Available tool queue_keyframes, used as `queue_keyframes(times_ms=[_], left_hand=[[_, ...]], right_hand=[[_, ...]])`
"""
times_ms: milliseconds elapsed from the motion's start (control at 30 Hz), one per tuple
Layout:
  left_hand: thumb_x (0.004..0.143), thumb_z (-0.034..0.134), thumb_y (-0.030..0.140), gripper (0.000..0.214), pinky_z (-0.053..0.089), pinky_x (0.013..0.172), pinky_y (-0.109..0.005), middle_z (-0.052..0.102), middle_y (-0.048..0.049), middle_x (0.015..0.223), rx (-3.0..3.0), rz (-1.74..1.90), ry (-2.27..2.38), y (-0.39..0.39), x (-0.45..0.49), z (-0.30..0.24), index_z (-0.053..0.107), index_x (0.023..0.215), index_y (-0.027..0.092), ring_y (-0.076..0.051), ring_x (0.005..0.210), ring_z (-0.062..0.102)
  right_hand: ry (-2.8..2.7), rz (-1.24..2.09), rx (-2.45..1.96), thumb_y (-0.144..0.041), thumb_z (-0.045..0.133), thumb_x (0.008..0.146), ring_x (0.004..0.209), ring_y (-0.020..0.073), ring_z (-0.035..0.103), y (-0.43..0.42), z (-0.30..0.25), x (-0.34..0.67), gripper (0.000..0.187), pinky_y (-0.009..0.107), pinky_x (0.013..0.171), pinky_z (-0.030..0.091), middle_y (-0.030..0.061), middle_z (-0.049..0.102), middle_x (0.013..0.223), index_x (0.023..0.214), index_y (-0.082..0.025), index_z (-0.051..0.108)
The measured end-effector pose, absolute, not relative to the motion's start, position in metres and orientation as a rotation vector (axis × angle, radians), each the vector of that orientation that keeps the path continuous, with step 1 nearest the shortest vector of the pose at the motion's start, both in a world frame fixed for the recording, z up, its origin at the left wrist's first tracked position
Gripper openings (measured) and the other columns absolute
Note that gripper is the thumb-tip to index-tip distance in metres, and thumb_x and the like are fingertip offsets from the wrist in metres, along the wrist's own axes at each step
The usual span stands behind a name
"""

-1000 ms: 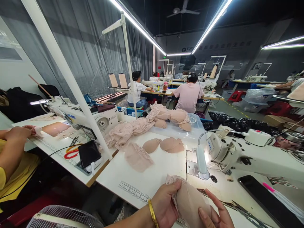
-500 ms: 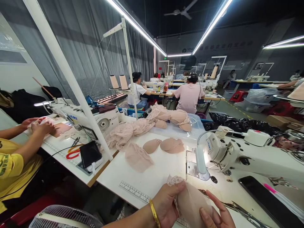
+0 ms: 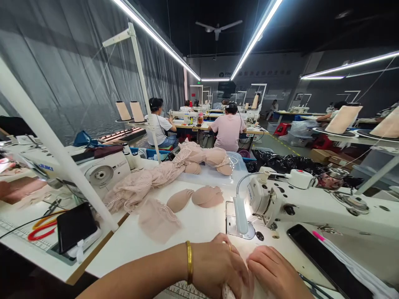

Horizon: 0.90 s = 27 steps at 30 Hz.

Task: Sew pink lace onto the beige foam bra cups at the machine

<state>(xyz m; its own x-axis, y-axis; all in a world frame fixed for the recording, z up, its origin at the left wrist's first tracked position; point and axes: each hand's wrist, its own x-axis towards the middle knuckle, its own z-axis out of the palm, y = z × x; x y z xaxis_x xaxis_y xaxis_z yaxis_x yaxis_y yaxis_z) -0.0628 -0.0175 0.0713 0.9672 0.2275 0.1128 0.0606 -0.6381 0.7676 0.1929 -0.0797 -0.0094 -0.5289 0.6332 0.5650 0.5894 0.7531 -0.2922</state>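
A sheer beige lace bra piece lies low over the front of the sewing table, mostly covered by my hands. My left hand, with a gold bangle on the wrist, has its fingers curled down around the piece, and lace shows beneath them. Beside it, my right hand presses its bent fingers together on the right side of the same fabric. Just beyond both hands stands the sewing machine, its lamp lit over the metal needle plate. Two moulded cups and a flat sheer lace piece rest farther left.
A heap of beige lace garments spreads onto a clear plastic bin. Right of my hands are a black phone and a pink-tipped pen, with scissors partly hidden. A white thread-stand pole rises at left. Co-workers sit ahead.
My hands have turned over and lowered the bra piece from a raised hold toward the tabletop near the machine. My view has swung right, so the neighbouring worker's arms have left the picture.
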Motion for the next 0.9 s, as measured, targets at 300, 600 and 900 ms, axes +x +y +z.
queue_keyframes(times_ms=[300, 600, 900], left_hand=[[0.065, 0.079, 0.021, 0.008, 0.029, 0.092, -0.052, 0.079, -0.0075, 0.111, 2.564, 0.170, 0.170, 0.038, -0.031, 0.032, 0.074, 0.070, 0.024, -0.029, 0.087, 0.066], [0.080, 0.079, 0.048, 0.033, 0.029, 0.097, -0.051, 0.078, -0.0092, 0.108, 2.435, 0.224, 0.212, 0.037, -0.031, 0.041, 0.071, 0.063, 0.022, -0.036, 0.104, 0.068], [0.077, 0.082, 0.052, 0.034, 0.029, 0.096, -0.052, 0.080, -0.0108, 0.110, 2.411, 0.223, 0.212, 0.037, -0.031, 0.046, 0.071, 0.063, 0.022, -0.037, 0.104, 0.069]], right_hand=[[-2.345, -0.109, -1.049, -0.007, 0.046, 0.098, 0.101, 0.0217, 0.074, -0.034, -0.019, 0.224, 0.045, 0.030, 0.077, 0.060, 0.0072, 0.081, 0.112, 0.124, -0.028, 0.077], [-2.342, -0.060, -1.207, -0.022, 0.051, 0.104, 0.121, 0.0277, 0.073, -0.029, -0.044, 0.240, 0.049, 0.042, 0.101, 0.062, 0.0050, 0.074, 0.140, 0.149, -0.035, 0.064], [-2.268, 0.090, -1.342, -0.030, 0.049, 0.105, 0.123, 0.0287, 0.071, -0.037, -0.030, 0.227, 0.045, 0.040, 0.099, 0.062, 0.0060, 0.072, 0.142, 0.146, -0.035, 0.067]])
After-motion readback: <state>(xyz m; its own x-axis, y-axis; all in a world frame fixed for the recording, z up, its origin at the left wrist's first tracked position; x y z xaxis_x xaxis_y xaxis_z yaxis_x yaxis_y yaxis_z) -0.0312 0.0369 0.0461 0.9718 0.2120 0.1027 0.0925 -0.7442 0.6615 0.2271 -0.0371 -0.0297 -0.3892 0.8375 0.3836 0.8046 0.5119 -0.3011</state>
